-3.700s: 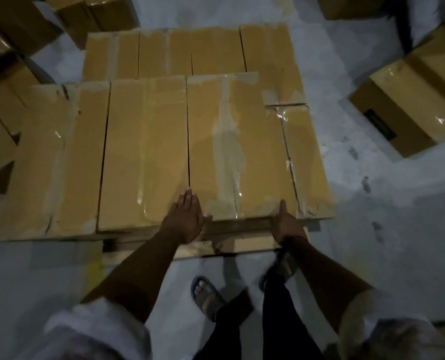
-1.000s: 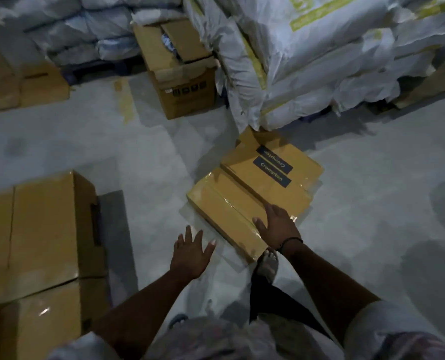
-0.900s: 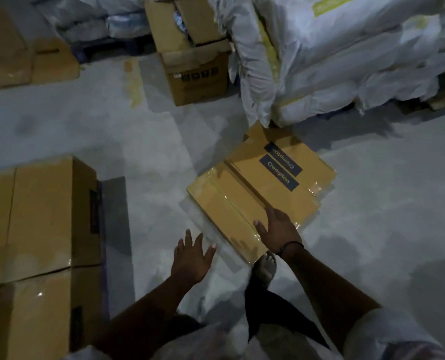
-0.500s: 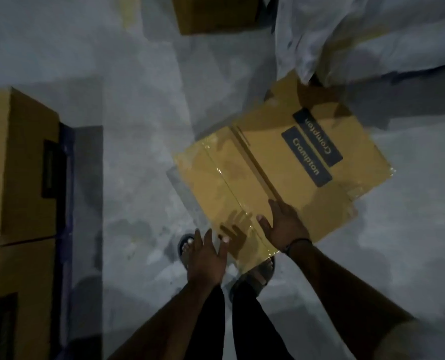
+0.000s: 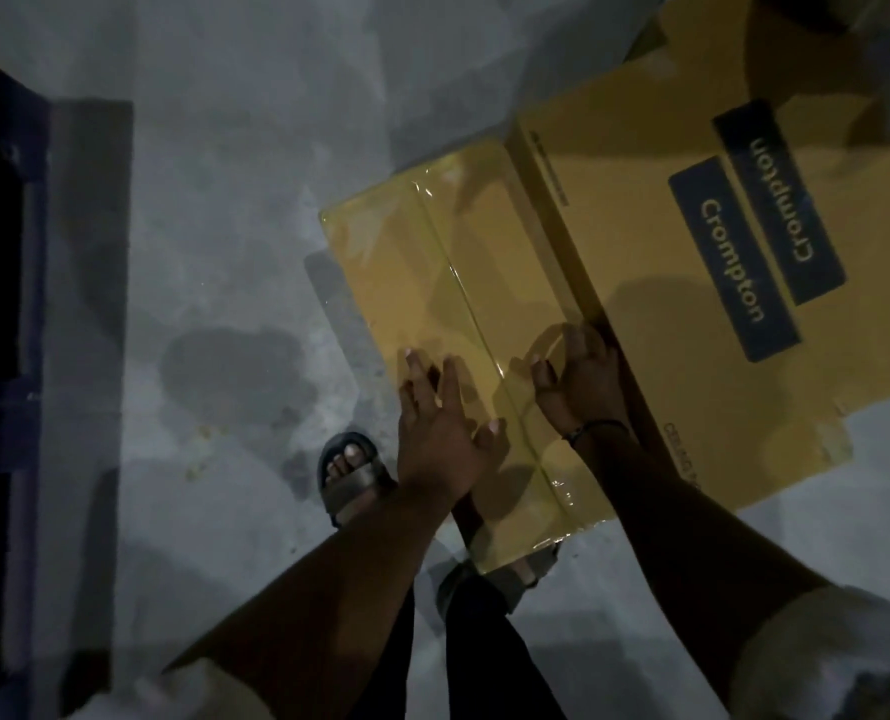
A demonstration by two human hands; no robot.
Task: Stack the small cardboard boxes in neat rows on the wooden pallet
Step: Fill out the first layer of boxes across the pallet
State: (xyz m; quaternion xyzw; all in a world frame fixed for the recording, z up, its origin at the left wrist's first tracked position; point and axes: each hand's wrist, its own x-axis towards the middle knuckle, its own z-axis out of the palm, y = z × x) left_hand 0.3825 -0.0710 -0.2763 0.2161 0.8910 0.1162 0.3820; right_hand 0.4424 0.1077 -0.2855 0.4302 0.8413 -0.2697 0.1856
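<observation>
- On the grey concrete floor (image 5: 225, 241), just ahead of our sandalled feet (image 5: 352, 475), lay the taped cardboard box (image 5: 463, 272), flat and slanted across our view.
- Against its right long side sat a second box (image 5: 635, 200) bearing two dark "Crompton" labels.
- Our left hand (image 5: 437, 428) was spread, fingers straight, over the near end of the taped box; we could not tell whether it pressed down.
- Our right hand (image 5: 578, 387), with a dark band at the wrist, curled its fingers over that box's right edge, a little apart from the left.
</observation>
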